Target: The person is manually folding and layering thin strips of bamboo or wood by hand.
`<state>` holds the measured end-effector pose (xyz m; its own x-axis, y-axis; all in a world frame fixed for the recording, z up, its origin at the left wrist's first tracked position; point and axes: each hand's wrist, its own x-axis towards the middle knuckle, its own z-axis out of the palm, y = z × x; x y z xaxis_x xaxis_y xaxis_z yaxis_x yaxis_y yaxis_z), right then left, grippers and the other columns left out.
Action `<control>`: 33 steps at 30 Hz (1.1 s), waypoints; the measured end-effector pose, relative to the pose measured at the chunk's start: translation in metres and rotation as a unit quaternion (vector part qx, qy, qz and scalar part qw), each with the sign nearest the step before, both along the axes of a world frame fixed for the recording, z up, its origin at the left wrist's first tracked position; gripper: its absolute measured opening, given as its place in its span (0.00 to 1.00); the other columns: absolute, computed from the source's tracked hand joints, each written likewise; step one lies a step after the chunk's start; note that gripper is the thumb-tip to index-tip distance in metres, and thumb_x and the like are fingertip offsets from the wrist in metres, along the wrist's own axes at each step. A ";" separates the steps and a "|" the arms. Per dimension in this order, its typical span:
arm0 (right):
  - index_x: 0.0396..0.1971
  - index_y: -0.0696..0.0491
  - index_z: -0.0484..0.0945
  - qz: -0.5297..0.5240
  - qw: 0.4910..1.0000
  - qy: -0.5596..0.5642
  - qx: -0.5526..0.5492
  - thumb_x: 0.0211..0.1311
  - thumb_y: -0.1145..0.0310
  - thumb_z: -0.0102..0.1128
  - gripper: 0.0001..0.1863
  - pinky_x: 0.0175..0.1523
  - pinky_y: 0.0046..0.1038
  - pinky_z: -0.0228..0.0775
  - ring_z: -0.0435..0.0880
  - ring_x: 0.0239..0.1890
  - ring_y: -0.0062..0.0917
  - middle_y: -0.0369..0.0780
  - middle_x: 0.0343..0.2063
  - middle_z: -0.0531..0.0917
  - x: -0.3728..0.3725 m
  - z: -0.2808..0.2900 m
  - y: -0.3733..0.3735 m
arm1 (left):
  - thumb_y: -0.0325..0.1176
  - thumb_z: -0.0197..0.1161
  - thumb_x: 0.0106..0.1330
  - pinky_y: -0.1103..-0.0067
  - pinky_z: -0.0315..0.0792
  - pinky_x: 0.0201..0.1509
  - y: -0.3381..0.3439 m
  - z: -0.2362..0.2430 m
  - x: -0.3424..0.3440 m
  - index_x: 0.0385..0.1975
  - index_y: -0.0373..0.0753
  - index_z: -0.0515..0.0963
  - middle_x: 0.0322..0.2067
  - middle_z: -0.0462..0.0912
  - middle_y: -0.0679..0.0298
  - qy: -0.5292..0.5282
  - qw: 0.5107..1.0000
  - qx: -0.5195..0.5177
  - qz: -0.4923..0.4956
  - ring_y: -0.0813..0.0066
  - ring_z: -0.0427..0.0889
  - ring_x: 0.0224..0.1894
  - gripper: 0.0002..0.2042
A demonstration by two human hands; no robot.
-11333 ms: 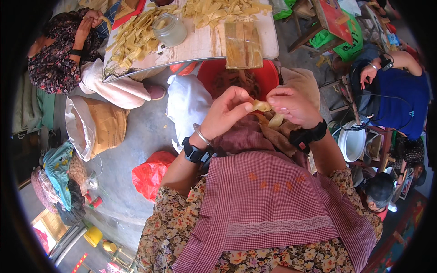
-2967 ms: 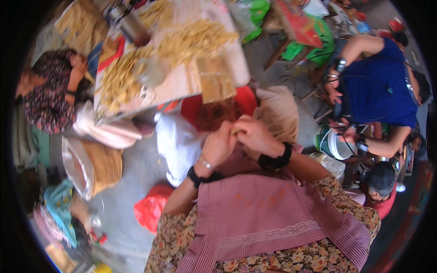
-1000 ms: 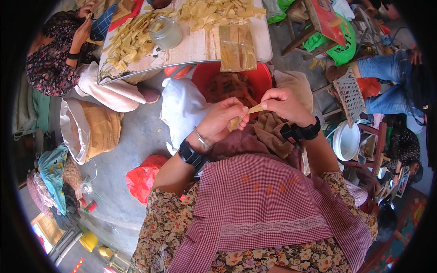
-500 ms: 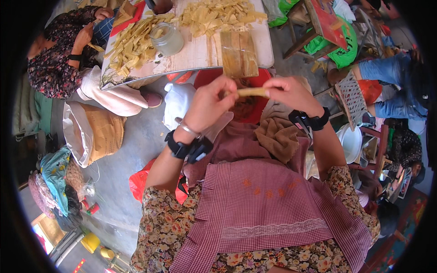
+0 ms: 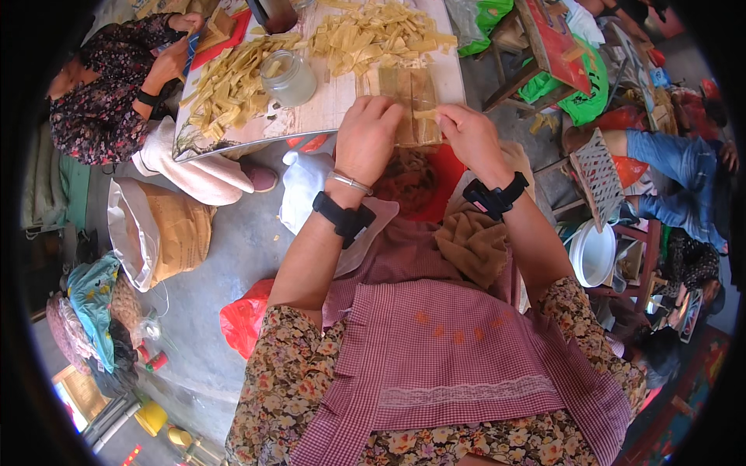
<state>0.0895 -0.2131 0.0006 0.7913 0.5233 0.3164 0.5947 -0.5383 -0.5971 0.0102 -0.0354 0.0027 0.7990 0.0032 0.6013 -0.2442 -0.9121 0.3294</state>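
Observation:
A narrow pale yellow strip (image 5: 425, 114) lies stretched over a wooden board (image 5: 400, 84) at the table's near edge. My right hand (image 5: 471, 141) pinches the strip's right end between thumb and fingers. My left hand (image 5: 367, 138) is curled palm down at the board's left side, on the strip's other end; its fingertips are hidden beneath the knuckles. The board has a shiny surface and sticks out past the table edge. Below it stands a red basin (image 5: 441, 182) with brownish stuff inside.
The white table (image 5: 330, 109) carries heaps of yellow strips (image 5: 225, 93) and a glass jar (image 5: 288, 78) of cloudy liquid. A co-worker (image 5: 109, 101) sits at the left. A brown towel (image 5: 472, 242) lies on my lap. A paper sack (image 5: 175, 233) stands left; a red stool (image 5: 553, 46) is at right.
Both hands have moved forward from above the red basin to the board, bringing the strip, which looked rolled or folded before, down onto it. The board sits slightly nearer.

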 end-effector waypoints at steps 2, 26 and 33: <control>0.34 0.53 0.77 -0.018 0.998 -0.028 -0.057 0.56 0.67 0.52 0.09 0.34 0.28 0.68 0.78 0.31 0.36 0.44 0.29 0.78 0.003 0.001 -0.004 | 0.22 0.56 0.47 0.72 0.69 0.41 0.003 0.002 -0.005 0.30 0.38 0.74 0.32 0.75 0.61 0.033 0.999 0.011 0.011 0.59 0.73 0.38 0.09; 0.40 0.59 0.71 0.189 0.756 0.622 0.070 0.61 0.69 0.47 0.11 0.21 0.10 0.61 0.75 0.28 0.13 0.37 0.28 0.78 -0.066 0.031 -0.037 | 0.23 0.62 0.43 0.73 0.70 0.47 -0.012 0.016 -0.078 0.33 0.38 0.75 0.44 0.75 0.61 0.014 0.999 -0.003 -0.051 0.59 0.73 0.45 0.13; 0.33 0.59 0.74 0.185 0.694 0.680 0.148 0.61 0.66 0.47 0.11 0.21 0.12 0.57 0.70 0.20 0.13 0.37 0.22 0.77 -0.070 0.051 -0.068 | 0.22 0.57 0.49 0.72 0.69 0.34 -0.025 -0.003 -0.071 0.33 0.38 0.75 0.28 0.77 0.60 0.016 0.996 -0.085 -0.007 0.61 0.76 0.31 0.10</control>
<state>0.0190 -0.2816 0.0518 0.2929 0.8412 -0.4545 -0.5631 -0.2325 -0.7930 -0.0605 -0.0609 -0.0002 0.8187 0.0916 0.5669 -0.2431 -0.8391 0.4866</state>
